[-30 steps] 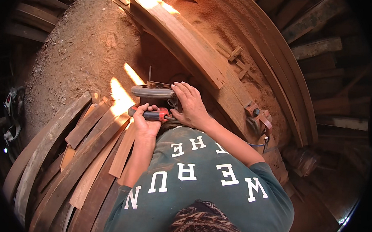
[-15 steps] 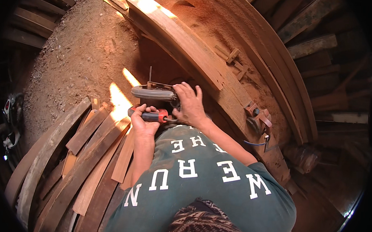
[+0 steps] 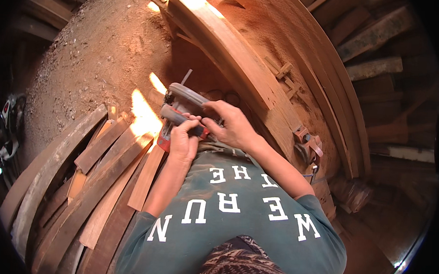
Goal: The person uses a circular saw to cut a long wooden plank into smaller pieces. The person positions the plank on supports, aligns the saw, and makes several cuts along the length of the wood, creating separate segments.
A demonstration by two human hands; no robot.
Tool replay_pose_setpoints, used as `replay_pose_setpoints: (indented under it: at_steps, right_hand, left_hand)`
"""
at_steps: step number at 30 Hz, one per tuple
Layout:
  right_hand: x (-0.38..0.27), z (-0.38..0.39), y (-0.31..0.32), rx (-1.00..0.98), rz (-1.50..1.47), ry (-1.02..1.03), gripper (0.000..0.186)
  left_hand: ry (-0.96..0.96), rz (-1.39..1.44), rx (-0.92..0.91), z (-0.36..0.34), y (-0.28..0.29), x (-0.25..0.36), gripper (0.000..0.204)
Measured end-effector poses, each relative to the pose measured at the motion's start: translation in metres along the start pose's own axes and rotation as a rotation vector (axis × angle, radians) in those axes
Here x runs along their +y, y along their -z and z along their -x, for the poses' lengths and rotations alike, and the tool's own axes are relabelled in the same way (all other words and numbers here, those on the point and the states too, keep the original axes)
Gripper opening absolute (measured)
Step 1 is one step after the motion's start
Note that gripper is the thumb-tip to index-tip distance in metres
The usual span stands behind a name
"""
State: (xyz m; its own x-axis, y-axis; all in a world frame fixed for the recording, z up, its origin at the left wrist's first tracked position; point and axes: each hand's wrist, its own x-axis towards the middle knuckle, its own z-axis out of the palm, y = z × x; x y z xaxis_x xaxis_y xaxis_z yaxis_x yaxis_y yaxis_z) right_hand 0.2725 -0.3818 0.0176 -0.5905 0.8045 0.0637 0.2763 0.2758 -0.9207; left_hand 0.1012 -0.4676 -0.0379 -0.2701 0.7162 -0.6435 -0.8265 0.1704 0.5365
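Observation:
In front of my chest I hold a circular saw with a grey curved guard, a dark body with red parts and a thin metal rod sticking up. My left hand is closed around its dark grip on the near side. On the right of the saw, my right hand has its fingers curled over the end of the guard. The blade and the spot under my right fingers are hidden. Beyond the saw lies a long curved wooden beam.
Curved planks are piled at my left. Right of the beam lie small wood scraps in reddish sawdust, and another power tool rests nearer. More long curved boards run along the right. Gravelly ground spreads at the far left.
The saw has turned in my hands, so its guard slants down to the right and its grip sits higher. My left hand has shifted right, closer to my right hand.

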Motion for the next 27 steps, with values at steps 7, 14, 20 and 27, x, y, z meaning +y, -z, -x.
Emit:
replay_pose_setpoints:
  at_steps: [7, 14, 20, 27]
  right_hand:
    - [-0.02, -0.032, -0.036, -0.287, 0.136, -0.262, 0.051]
    - [0.011, -0.025, -0.052, -0.433, 0.159, -0.38, 0.051]
    - [0.036, 0.029, -0.025, -0.254, -0.12, -0.403, 0.045]
    - [0.01, 0.107, 0.061, -0.124, -0.143, -0.353, 0.043]
  left_hand:
    - [-0.05, -0.127, -0.171, 0.016, 0.005, -0.019, 0.031]
    - [0.021, -0.286, -0.232, 0.036, 0.007, -0.035, 0.054]
    - [-0.08, -1.14, -0.286, 0.075, -0.004, -0.038, 0.06]
    - [-0.036, -1.278, -0.33, 0.112, -0.06, 0.01, 0.035]
